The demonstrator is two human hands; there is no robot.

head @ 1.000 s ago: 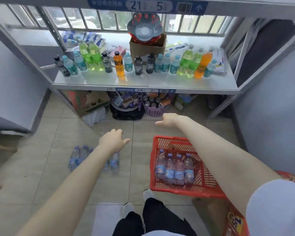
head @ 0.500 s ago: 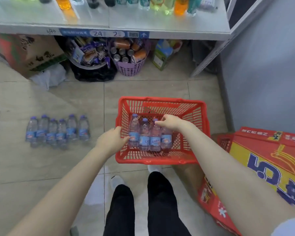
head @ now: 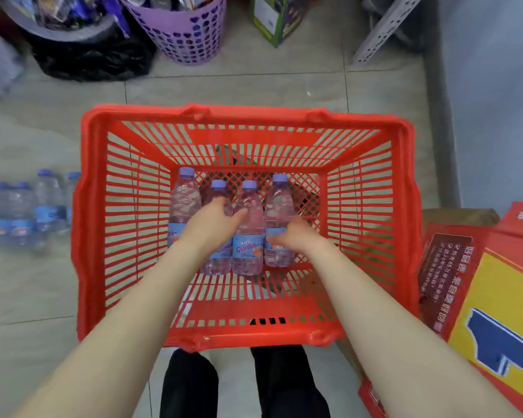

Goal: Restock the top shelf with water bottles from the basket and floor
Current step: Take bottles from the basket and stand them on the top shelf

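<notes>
Water bottles (head: 247,251), four side by side, lie mid-bottom in the red basket (head: 94,206), with gaps to each side wall. The left hand (head: 212,223) and right hand (head: 293,233) touch them; finger grip is too blurred to tell.

The left hand (head: 213,222) hides the middle of the second water bottle (head: 218,191); the right hand (head: 293,233) covers the label of the rightmost bottle (head: 280,203), its grip blurred. The floor bottles (head: 21,212), at left, are blurred and cut by the edge.

Glossy red plastic basket (head: 94,236); clear plastic bottles (head: 248,233) with paper-like labels; matt floor tiles (head: 254,89).
</notes>
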